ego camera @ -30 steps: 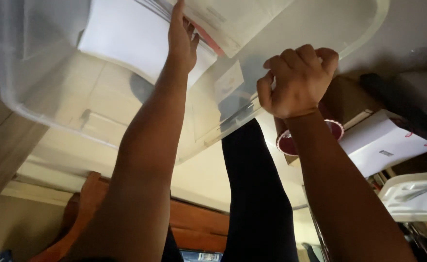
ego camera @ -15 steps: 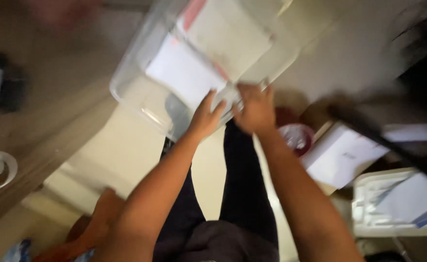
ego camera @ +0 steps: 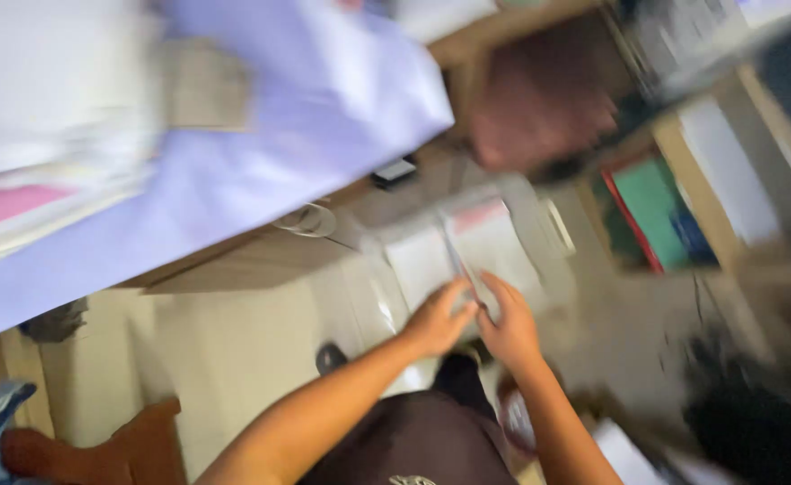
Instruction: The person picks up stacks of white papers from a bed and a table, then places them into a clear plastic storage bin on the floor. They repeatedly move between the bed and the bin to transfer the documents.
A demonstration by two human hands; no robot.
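Gripping a clear plastic bin of papers by its near rim, both hands together.

Left hand and right hand curl fingers over that edge, likely steadying it; the bin sits on the floor just beyond the fingertips.

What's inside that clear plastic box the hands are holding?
Inside the clear plastic box lie white sheets of paper, one pink-edged. Both hands cover its near end; blur hides anything beneath.

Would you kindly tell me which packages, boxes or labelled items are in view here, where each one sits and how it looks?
Clear plastic box: on the floor under both hands, rectangular, with white and pink papers inside.
Green and red flat items: upright in the wooden shelf at right.
Everything else is too blurred to tell.
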